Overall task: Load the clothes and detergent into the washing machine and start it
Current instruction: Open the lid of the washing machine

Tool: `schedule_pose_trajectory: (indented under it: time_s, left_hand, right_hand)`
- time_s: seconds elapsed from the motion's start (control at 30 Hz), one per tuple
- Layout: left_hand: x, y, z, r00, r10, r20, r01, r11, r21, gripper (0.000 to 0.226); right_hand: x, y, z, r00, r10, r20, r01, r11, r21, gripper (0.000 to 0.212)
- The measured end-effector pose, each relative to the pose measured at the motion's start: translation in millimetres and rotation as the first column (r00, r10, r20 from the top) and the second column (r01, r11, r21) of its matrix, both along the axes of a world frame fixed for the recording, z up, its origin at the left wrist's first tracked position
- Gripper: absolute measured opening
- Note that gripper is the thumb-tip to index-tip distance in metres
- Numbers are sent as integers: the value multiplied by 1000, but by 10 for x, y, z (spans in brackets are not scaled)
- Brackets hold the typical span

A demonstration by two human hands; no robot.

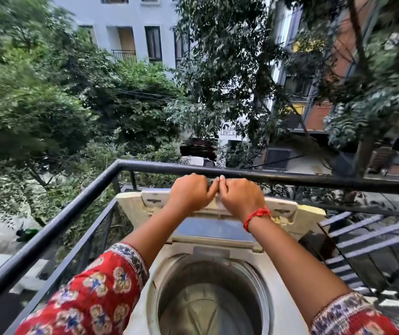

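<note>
A cream top-loading washing machine (283,296) stands on a balcony below me. Its lid (213,228) is folded up and back toward the railing, and the round steel drum (208,308) lies open with no clothes showing inside. My left hand (190,191) and my right hand (240,195) sit side by side, fingers curled over the lid's raised top edge. A red thread bracelet circles my right wrist. Both forearms come out of red floral sleeves. No clothes or detergent are in view.
A black metal railing (290,178) runs just behind the lid and down the left side (48,228). Slatted metal bars (372,240) lie to the right of the machine. Trees, buildings and a street far below fill the background.
</note>
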State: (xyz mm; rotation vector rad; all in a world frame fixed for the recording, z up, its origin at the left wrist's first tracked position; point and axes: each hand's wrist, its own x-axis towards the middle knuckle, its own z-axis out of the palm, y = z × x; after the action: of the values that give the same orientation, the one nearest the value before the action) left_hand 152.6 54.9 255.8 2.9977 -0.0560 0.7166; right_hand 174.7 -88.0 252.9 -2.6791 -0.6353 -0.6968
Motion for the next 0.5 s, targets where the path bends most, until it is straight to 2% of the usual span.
schedule_pose_trajectory:
  time_s: [0.33,0.5]
  left_hand:
    - [782,156,120,997,41,-66,-46,997,-69,67]
    - [1108,238,152,987,36,-157,-51,995,-91,67]
  right_hand:
    - [803,168,118,995,29,-97,-27,999,25,52]
    - [1127,228,121,991,24,-135,-19,999,44,51]
